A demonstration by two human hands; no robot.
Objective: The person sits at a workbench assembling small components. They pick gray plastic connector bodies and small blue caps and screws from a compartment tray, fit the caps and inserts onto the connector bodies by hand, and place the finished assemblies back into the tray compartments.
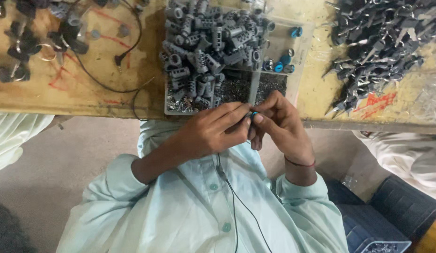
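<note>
Fingers of left hand (213,133) and right hand (279,119) pinch a small blue round cap (254,114) together, just below the clear plastic tray (300,56) of grey metal cylinders (206,42).

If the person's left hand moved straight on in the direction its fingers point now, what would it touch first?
The left hand points toward the right hand, and their fingertips already meet around a small blue round cap. It would probably press first into that cap and the right hand's fingers; depth is hard to judge.

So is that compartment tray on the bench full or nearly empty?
Full. The tray has grey cylinder parts heaped above its rim, small metal bits filling the near sections, and a few blue caps at the side.
</note>
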